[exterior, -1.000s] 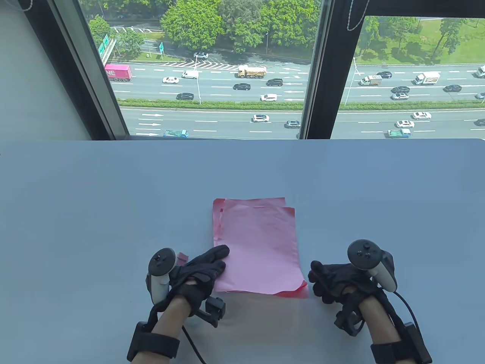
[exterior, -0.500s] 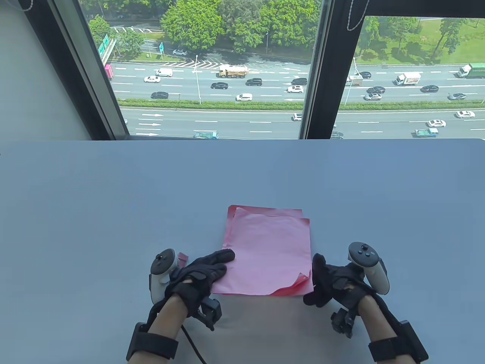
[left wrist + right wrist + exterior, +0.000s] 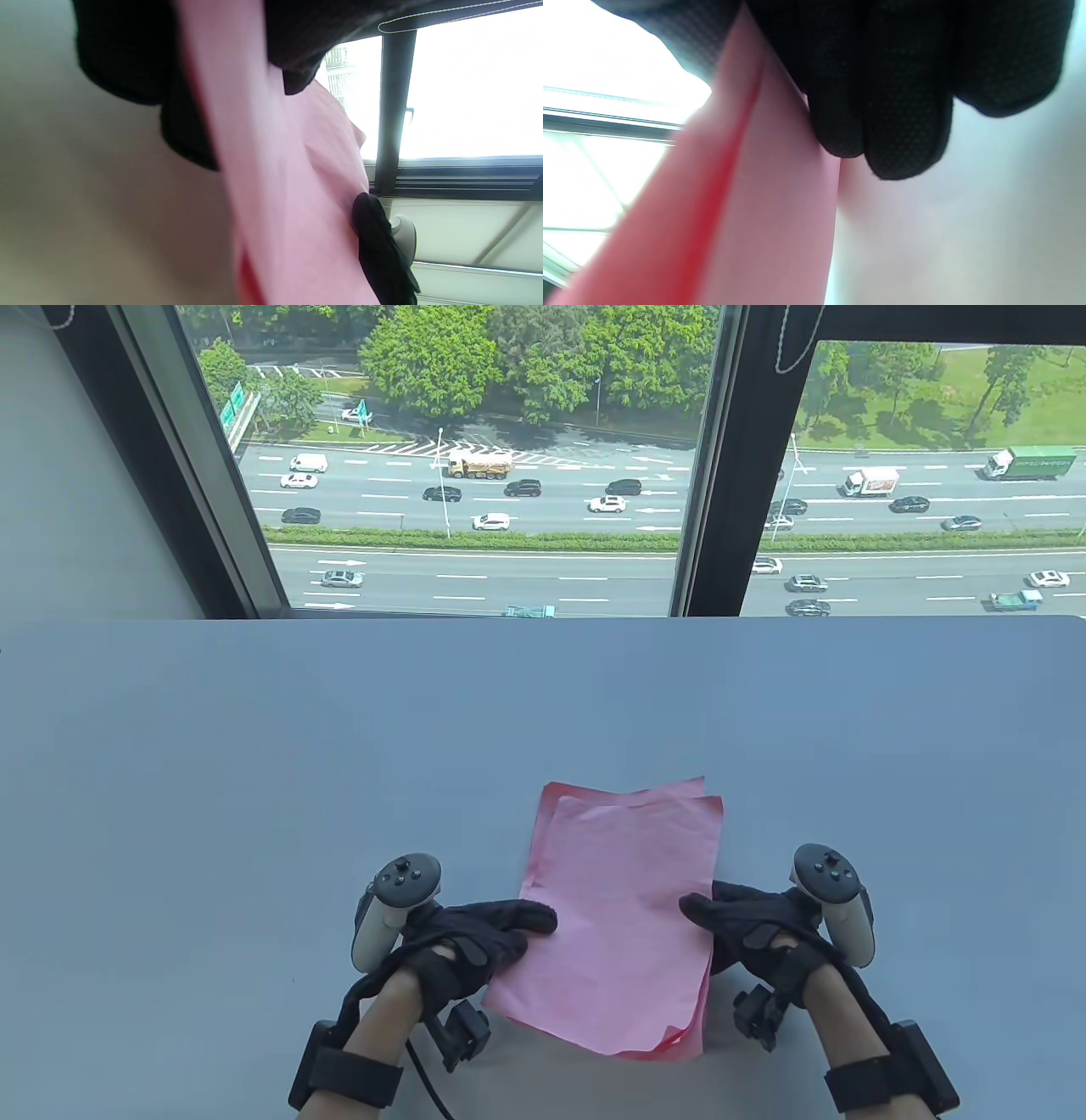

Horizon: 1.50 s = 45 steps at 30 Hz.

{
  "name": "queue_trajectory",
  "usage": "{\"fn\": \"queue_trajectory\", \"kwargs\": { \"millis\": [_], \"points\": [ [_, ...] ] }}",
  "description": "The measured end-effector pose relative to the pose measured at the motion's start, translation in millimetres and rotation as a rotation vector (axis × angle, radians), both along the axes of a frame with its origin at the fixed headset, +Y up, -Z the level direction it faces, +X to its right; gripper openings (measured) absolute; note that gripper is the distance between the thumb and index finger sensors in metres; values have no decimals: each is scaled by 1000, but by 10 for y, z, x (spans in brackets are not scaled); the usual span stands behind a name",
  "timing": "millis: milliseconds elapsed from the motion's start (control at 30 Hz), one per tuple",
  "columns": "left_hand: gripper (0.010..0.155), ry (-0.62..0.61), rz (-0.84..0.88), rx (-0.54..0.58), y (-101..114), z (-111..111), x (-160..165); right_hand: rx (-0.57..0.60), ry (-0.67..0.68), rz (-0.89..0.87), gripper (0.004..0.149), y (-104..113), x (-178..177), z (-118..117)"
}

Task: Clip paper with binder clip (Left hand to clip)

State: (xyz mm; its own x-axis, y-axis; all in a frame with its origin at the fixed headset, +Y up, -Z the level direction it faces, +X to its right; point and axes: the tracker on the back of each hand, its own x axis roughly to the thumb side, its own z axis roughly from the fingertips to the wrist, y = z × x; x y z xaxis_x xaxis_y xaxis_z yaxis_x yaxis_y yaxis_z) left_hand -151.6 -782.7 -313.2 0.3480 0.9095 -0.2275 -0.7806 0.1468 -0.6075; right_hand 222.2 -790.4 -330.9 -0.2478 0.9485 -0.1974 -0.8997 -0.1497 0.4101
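Observation:
A stack of pink paper sheets (image 3: pixel 624 899) with a red underside is held between both hands near the table's front edge, turned slightly clockwise. My left hand (image 3: pixel 530 925) pinches its left edge. In the left wrist view the paper (image 3: pixel 275 190) passes between my gloved fingers (image 3: pixel 127 63). My right hand (image 3: pixel 700 909) grips the right edge, and the right wrist view shows fingers (image 3: pixel 903 127) against the sheet (image 3: pixel 755 212). The binder clip is out of sight in every view.
The grey table (image 3: pixel 254 772) stretches wide beyond the paper. A window with dark frames (image 3: pixel 713 475) runs along the table's far edge. The right hand also shows in the left wrist view (image 3: pixel 377 245).
The paper stack has shifted right and toward me and turned clockwise. My right hand has taken hold of its right edge. The small binder clip beside my left hand is now hidden.

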Motion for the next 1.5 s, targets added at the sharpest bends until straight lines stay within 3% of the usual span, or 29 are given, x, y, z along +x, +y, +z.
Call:
{"fn": "queue_trajectory", "kwargs": {
  "millis": [167,533,833,967,1133,1267,1367,1500],
  "points": [
    [62,27,-44,8,-19,14,1,46,-67,47,50,21,25,-12],
    [78,195,-169,179,122,9,-134,221,-145,31,46,196,54,17],
    [92,211,-171,226,133,7,-131,332,-79,-47,46,373,34,68],
    [98,215,-96,280,137,-5,-107,347,-36,-86,45,412,-11,89],
    [93,314,-70,519,281,26,-76,376,-12,-117,45,485,-77,134],
    [70,365,55,630,424,73,-64,442,-22,-112,46,579,-106,175],
    [54,347,137,772,617,158,-24,544,-57,-107,46,686,-131,235],
    [50,353,129,1006,893,327,0,702,-133,-109,46,868,-151,331]
  ]
}}
